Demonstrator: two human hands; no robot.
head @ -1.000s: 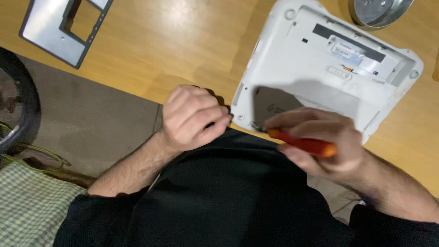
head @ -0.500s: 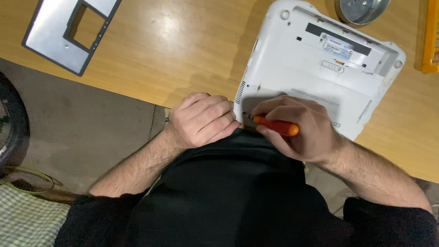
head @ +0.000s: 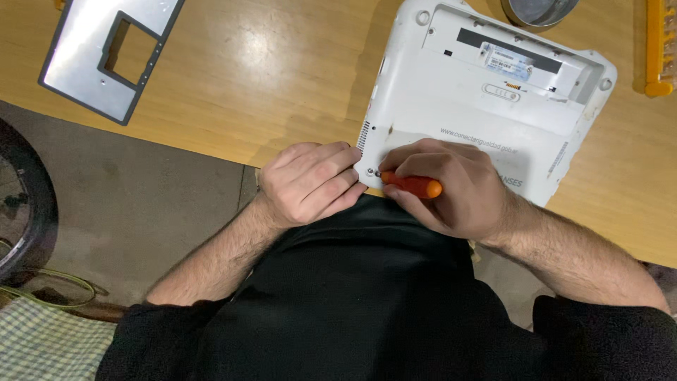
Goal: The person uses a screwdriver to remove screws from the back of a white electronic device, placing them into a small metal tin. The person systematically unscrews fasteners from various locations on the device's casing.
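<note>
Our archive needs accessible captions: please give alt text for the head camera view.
The right hand holds an orange-handled screwdriver at a corner screw of an upturned white laptop on a wooden table; the left hand rests against that corner. A grey metal panel lies far left.

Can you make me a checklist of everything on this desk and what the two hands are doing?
Surface: wooden table, glossy, near edge at the person's lap.
Job's things: white laptop lying underside up; orange screwdriver with its tip at the near left corner.
Clutter: grey metal frame far left; round metal tin at the top edge; yellow thing far right.
Grippers: right hand grips the screwdriver; left hand is curled against the laptop's corner.
Cables: yellow-green cord on the floor.
Surroundings: grey floor, dark wheel, checked cloth.
</note>
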